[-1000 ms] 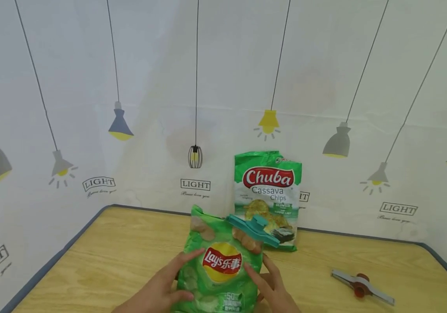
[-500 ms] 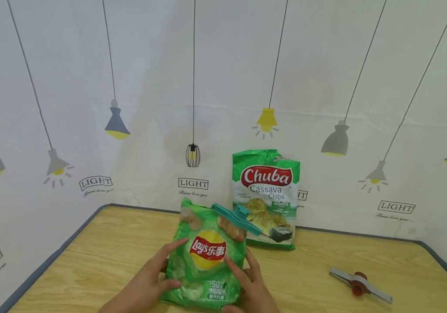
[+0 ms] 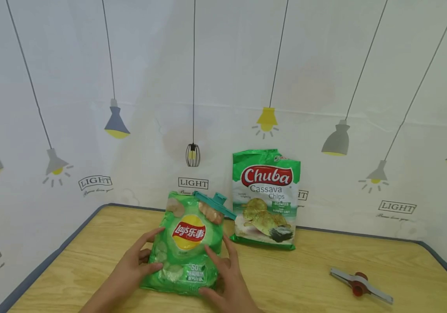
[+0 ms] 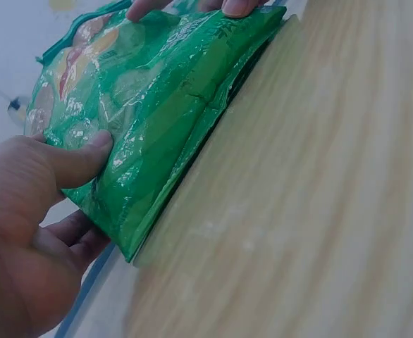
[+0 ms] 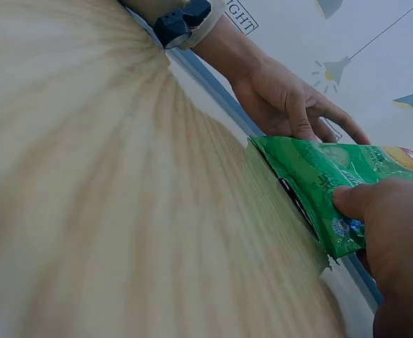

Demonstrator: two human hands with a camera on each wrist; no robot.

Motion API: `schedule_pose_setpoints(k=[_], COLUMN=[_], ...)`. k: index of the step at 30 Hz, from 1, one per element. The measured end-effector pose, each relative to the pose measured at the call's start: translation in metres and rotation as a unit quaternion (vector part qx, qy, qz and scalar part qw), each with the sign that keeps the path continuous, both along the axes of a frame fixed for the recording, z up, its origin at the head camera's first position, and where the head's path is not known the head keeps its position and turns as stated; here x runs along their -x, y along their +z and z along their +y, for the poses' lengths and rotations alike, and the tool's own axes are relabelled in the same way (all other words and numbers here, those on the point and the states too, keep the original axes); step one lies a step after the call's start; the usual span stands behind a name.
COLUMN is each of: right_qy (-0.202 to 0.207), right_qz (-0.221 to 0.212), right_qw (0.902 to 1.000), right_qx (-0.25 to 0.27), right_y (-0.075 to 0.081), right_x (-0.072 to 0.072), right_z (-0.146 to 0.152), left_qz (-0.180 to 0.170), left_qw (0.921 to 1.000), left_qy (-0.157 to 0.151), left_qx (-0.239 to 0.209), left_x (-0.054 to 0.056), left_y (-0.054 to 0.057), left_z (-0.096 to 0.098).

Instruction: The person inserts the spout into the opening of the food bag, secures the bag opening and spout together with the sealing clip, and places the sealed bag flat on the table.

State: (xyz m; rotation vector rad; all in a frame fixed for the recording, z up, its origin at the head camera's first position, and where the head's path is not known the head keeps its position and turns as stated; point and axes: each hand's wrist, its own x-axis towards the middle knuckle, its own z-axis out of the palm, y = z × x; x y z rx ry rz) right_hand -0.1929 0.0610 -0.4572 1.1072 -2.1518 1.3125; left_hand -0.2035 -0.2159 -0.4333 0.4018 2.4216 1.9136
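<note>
I had left hand (image 3: 134, 260) and right hand (image 3: 229, 276) fingers holding the flat, glossy green plastic Lay's bag (image 3: 178, 256), seven o'clock in head view. Shoved toward two o'clock, its long teal plastic clip (image 3: 215, 202) could've toppled the upright green-white plastic Chuba bag (image 3: 267, 193).

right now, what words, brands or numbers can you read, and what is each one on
"Lay's乐事": Lay's bag
"-50": Lay's bag, low on the front
"Chuba": Chuba bag
"Cassava Chips": Chuba bag
"SEAWEED": Chuba bag
"LIGHT": wall, repeated, some cut off or partly covered
Too small or blurred: script under "LIGHT", other small print on both bags
</note>
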Motion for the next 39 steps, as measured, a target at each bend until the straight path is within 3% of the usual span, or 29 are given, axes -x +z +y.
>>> schedule_pose_setpoints(k=[11, 16, 22, 30, 34, 39], right_qy=[-0.032, -0.048, -0.066, -0.068, -0.065, -0.078], right_qz=[-0.126, -0.182, -0.231, -0.288, -0.298, -0.284], right_qw=[0.9915, 0.9822, 0.9707, 0.9553, 0.9522, 0.9553], right_qx=[-0.005, 0.005, -0.003, -0.001, -0.009, -0.022], right_y=[-0.001, 0.003, 0.007, 0.012, 0.011, 0.008], right_x=[0.009, 0.007, 0.004, 0.004, 0.004, 0.004], right_z=[-0.035, -0.045, -0.054, -0.054, -0.053, -0.053], left_qz=[0.048, 0.066, 0.041, 0.037, 0.021, 0.015], left_qw=[0.9963, 0.9947, 0.9901, 0.9887, 0.9882, 0.9883], left_qy=[0.062, 0.078, 0.126, 0.137, 0.145, 0.147], left_qx=[-0.033, -0.013, 0.046, 0.048, 0.044, 0.037], left_x=[0.010, 0.014, 0.013, 0.013, 0.012, 0.012], left_y=[-0.010, -0.013, -0.008, -0.008, -0.010, -0.009], left_z=[-0.024, -0.027, -0.031, -0.032, -0.032, -0.031])
